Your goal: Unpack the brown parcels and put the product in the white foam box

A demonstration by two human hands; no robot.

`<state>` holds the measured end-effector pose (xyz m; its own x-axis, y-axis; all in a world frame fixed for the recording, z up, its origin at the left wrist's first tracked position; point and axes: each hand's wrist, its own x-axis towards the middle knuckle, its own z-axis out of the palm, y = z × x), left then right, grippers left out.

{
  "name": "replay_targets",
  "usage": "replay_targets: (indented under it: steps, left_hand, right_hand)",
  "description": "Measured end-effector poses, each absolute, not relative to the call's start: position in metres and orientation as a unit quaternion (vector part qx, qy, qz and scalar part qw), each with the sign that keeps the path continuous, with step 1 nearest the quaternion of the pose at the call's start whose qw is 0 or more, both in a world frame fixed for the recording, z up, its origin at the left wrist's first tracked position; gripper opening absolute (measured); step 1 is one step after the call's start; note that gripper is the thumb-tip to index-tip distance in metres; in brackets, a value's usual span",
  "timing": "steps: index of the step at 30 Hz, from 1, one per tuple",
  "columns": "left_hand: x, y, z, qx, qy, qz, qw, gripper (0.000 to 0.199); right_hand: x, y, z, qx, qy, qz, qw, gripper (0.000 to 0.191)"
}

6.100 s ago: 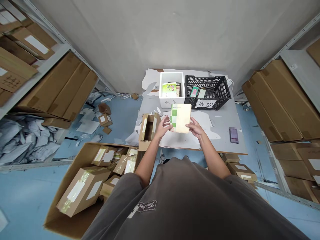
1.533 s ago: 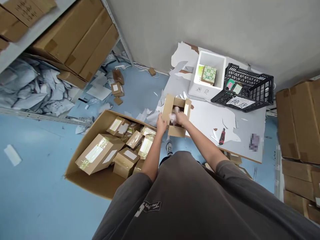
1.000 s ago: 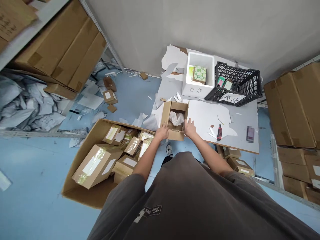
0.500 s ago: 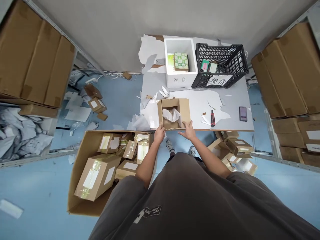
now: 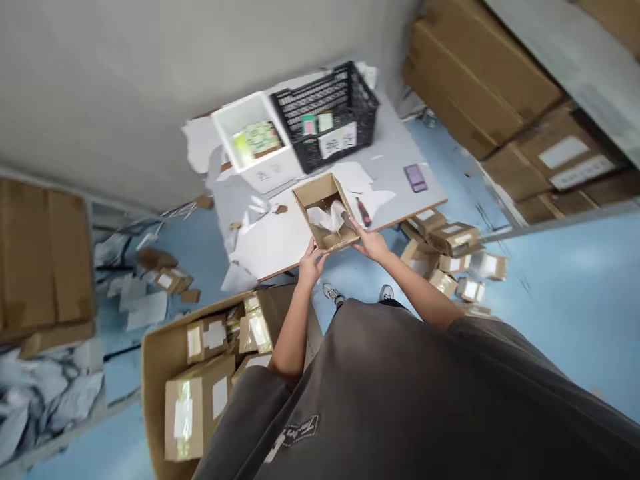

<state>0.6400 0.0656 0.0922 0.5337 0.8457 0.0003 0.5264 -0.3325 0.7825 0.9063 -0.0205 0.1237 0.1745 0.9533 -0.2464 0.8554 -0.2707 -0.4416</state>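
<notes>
Both hands are now on the small open carton (image 5: 314, 192): the left hand (image 5: 311, 269) has its fingers partly curled at the near-left corner, and the right hand (image 5: 373, 245), spread beside a flap a moment ago, now grips the near-right side, thumb below. That flap no longer splays out over the table (image 5: 406, 160), and the carton sits turned at the front edge, seemingly under firmer control; whether it's lifted, I can't tell. Crumpled white paper (image 5: 334, 219) remains inside. A green-checked pack (image 5: 262, 137), seemingly the one held earlier, lies in the white foam box (image 5: 274, 171).
</notes>
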Motion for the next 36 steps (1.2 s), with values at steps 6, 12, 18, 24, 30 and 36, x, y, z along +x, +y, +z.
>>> replay_targets:
  steps: [6,12,18,24,30,36]
  left_hand:
    - [0.865,0.015,0.099,0.825,0.216,0.197,0.484,0.006]
    - [1.069,-0.122,0.088,0.834,0.035,0.096,0.542,0.012]
    - [1.176,-0.252,0.083,0.836,-0.089,0.000,0.541,0.020]
    - [1.194,-0.254,0.091,0.851,-0.086,-0.002,0.518,0.073]
    - [1.137,-0.154,0.120,0.921,0.055,0.036,0.383,0.065]
    - [1.013,-0.050,0.141,0.922,0.257,0.091,0.275,0.066]
  right_hand:
    - [1.072,-0.181,0.130,-0.887,-0.403,0.142,0.178,0.096]
    - [1.166,-0.375,0.136,-0.963,-0.170,0.097,0.187,0.102]
    - [1.193,-0.518,0.137,-0.982,0.004,0.111,0.154,0.112]
    - [1.220,-0.558,0.128,-0.986,0.027,0.068,0.150,0.097]
    - [1.269,-0.453,0.123,-0.957,-0.194,-0.022,0.215,0.072]
    - [1.265,-0.265,0.143,-0.858,-0.436,-0.054,0.267,0.060]
